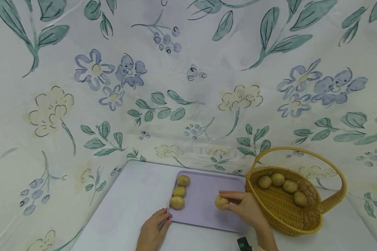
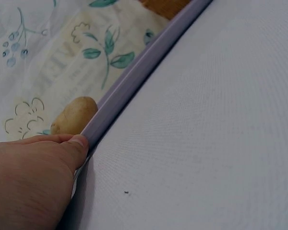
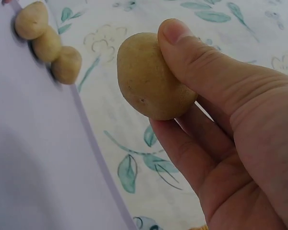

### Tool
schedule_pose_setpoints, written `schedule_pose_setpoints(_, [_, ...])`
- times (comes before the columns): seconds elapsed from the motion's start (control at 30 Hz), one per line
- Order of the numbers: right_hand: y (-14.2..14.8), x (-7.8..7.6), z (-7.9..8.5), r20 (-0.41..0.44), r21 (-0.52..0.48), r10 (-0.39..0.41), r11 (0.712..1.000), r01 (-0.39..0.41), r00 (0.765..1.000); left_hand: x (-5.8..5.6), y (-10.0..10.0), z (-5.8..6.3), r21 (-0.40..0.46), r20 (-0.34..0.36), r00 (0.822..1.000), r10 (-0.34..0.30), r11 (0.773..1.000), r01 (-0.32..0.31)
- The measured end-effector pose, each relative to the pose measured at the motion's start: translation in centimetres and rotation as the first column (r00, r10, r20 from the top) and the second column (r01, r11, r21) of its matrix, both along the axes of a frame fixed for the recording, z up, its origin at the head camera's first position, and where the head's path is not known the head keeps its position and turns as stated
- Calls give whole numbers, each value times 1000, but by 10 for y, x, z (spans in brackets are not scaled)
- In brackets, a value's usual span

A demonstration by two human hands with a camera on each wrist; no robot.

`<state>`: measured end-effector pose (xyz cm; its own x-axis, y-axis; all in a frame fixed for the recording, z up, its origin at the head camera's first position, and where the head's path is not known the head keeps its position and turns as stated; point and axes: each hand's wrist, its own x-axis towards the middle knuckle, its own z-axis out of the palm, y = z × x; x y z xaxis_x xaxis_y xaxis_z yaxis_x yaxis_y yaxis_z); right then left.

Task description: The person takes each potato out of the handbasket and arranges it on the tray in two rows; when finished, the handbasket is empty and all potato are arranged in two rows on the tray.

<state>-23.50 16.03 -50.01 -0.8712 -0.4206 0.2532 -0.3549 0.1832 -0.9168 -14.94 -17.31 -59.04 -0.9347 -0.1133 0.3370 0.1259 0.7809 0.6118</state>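
Observation:
My right hand (image 1: 246,208) pinches a potato (image 1: 221,202) between thumb and fingers, over the right part of the purple tray (image 1: 204,195). In the right wrist view this potato (image 3: 146,79) is round and yellowish-brown, with the thumb on one side and fingertips beneath. Three more potatoes stand in a row along the tray's left side: a far one (image 1: 183,180), a middle one (image 1: 179,191) and a near one (image 1: 177,202). At the tray's near-left corner, my left hand (image 1: 154,228) grips the rim (image 2: 103,117) between thumb and fingers.
Right of the tray stands a yellow wicker basket (image 1: 281,225) with a tall arched handle; several potatoes (image 1: 290,186) lie in it. The white table (image 1: 125,202) meets a flower-patterned cloth (image 1: 188,115) behind and on the left.

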Motion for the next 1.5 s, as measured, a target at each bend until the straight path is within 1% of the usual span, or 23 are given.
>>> schedule_pose_setpoints(0.1, [-9, 1, 0, 8, -4, 19, 1000, -19, 1000, 0, 0, 0, -6, -6, 1000, -4, 1000, 4])
schedule_pose_setpoints(0.33, [-32, 3, -4, 12, -12, 33, 999, -33, 999, -1, 1, 0, -5, 1, 1000, -3, 1000, 3])
schedule_pose_setpoints(0.57, [-57, 3, -7, 52, -4, 35, 999, -35, 998, 0, 1, 2, -12, -8, 1000, 3, 1000, -3])
schedule_pose_setpoints(0.7, [-72, 4, -10, 61, -22, 66, 998, -64, 996, 0, 1, 3, -11, -3, 1000, 8, 1000, -8])
schedule_pose_setpoints(0.83, [-88, 6, -17, 50, -31, 99, 995, -97, 994, 1, 1, 6, 3, 22, 1000, 6, 1000, -7])
schedule_pose_setpoints(1.0, [-107, 11, -23, 40, -7, 90, 996, -90, 995, 2, 1, 8, 22, 57, 998, -2, 1000, 1])
schedule_pose_setpoints(1.1, [-115, 13, -25, 9, 6, 82, 997, -82, 997, 2, 1, 8, 25, 71, 998, -3, 1000, 1])
schedule_pose_setpoints(1.17, [-120, 15, -26, -1, 10, 76, 997, -76, 997, 2, 1, 8, 24, 71, 997, -5, 1000, 3])
schedule_pose_setpoints(1.4, [-130, 19, -29, 14, 34, 56, 998, -56, 998, 3, 3, 7, 24, 59, 998, -3, 1000, 2])
schedule_pose_setpoints(1.5, [-133, 19, -31, 8, 43, 55, 998, -55, 998, 3, 2, 7, 31, 62, 998, -7, 1000, 5])
